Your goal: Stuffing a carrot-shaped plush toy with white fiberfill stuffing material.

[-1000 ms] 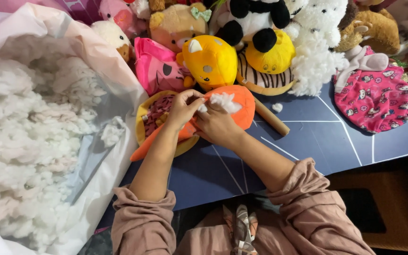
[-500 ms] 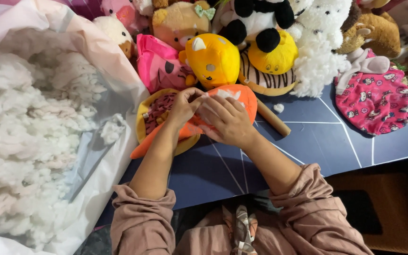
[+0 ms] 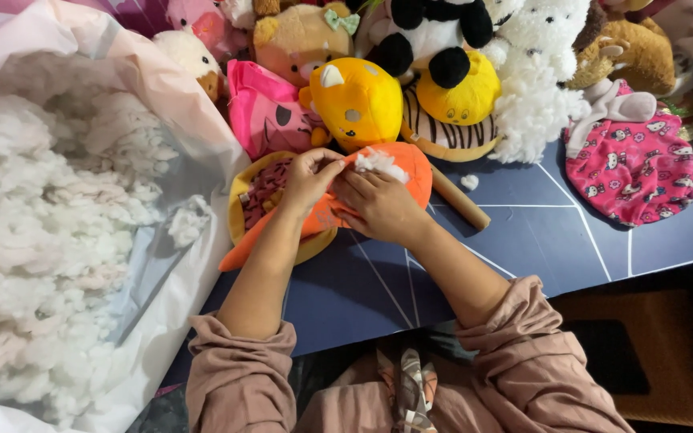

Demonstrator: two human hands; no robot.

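Dark blue with thin white lines, the table [image 3: 523, 240] is filling the middle of the view, with soft toys crowding its far edge. Both forearms are reaching forward from rolled-up pink sleeves and meeting over an orange toy skin [image 3: 399, 180] lying at the table's near-centre. The left hand [image 3: 310, 176] is bent at the wrist, its fingers curled and pinching the edge of the orange fabric beside the opening. The right hand [image 3: 378, 204] is lying palm down over the skin, fingers close together and pressing at a tuft of white stuffing [image 3: 378, 163] that is showing at the opening; the thumb is tucked underneath and cannot be seen. Under the left hand, a round yellow-rimmed piece [image 3: 258, 196] with a brownish centre is lying flat, the orange skin partly overlapping it. A wooden stick [image 3: 459, 200] is resting just right of the orange skin. Beyond the hands, a yellow plush [image 3: 354, 100] is sitting next to a pink one [image 3: 266, 112], and a pink patterned cloth [image 3: 635, 164] is lying at the far right. At the left, a big plastic bag [image 3: 170, 128] is holding loose white filling [image 3: 42, 224].
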